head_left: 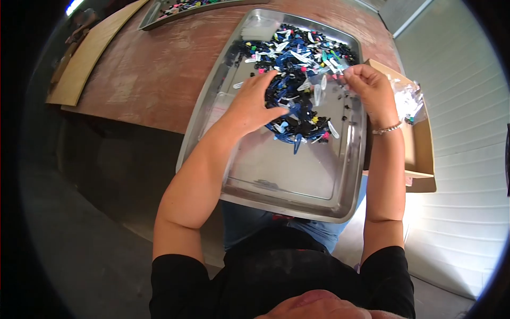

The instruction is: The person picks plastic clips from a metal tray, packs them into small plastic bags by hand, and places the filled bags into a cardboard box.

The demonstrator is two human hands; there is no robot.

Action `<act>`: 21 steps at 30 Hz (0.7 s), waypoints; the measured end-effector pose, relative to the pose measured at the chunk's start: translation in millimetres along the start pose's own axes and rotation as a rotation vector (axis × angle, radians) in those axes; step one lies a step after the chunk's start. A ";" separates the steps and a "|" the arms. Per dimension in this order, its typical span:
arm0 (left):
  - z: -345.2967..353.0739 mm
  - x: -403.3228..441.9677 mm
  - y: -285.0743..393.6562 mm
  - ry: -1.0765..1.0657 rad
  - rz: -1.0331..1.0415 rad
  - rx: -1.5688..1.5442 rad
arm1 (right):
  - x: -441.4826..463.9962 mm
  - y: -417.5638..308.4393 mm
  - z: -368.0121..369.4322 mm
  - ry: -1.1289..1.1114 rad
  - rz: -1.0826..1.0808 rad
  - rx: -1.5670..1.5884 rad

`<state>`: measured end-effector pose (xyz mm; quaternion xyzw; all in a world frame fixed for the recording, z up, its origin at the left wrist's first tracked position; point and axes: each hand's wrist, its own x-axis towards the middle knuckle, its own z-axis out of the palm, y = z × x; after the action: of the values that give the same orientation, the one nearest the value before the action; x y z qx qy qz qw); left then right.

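Observation:
A large metal tray (281, 204) holds a heap of small hair clips and bits (297, 80), mostly black and dark blue, with white, pink, yellow and green ones among them. My left hand (255, 103) is at the heap's left edge, its thumb and fingers spread apart. Over the tray's right rim is my right hand (369, 87), thumb and forefinger pinched on a clear plastic bag (319, 90) that hangs above the heap. White clips seem to show through the bag.
Right of the tray, a cardboard box (422, 151) holds filled clear bags (408, 101). A second tray (154, 18) of colourful pieces stands on the worn reddish table (159, 69). Clear plastic sheets (259, 31) lie in the near tray's upper left corner. A person (85, 21) is far left.

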<state>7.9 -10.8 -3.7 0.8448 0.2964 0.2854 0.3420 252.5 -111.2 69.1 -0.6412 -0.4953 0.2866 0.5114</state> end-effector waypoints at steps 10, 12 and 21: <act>-0.2 -2.9 1.6 -0.060 0.050 -0.030 | -4.6 -22.0 -128.6 0.195 0.018 -0.378; 0.0 -3.3 1.7 -0.073 0.034 -0.052 | -7.8 -21.6 -145.0 0.213 0.021 -0.397; 3.1 -0.7 0.5 -0.136 -0.121 -0.135 | -3.4 38.4 -172.3 0.068 0.030 -0.838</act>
<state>9.7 -12.9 -5.4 0.8180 0.3029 0.2255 0.4339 415.0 -177.9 86.5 -0.8100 -0.5424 0.0467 0.2181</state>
